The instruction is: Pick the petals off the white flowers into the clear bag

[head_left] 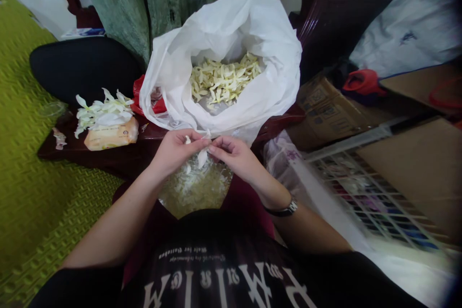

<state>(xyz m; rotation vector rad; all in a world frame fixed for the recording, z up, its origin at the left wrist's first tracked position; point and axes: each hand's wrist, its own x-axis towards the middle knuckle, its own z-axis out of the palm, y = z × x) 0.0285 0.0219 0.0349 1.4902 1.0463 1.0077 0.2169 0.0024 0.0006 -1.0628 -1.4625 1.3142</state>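
Both hands meet in front of me, just below the rim of a big white plastic bag (277,43). Between their fingertips is a white flower piece (202,158) with a pointed petal hanging down. My left hand (182,148) pinches it from the left, and more white shows by its fingers. My right hand (236,156), with a dark watch on the wrist, pinches it from the right. Beneath them, in my lap, lies a see-through bag of pale pieces (197,190). Many yellowish-white flower pieces (227,79) lie inside the white bag.
Left on the dark wooden bench (72,139) are a heap of white flowers (103,108) and an orange-and-white packet (113,135). A red plastic bag (139,94) touches the white bag. Cardboard boxes (325,110) and a white wire rack (371,202) stand at the right.
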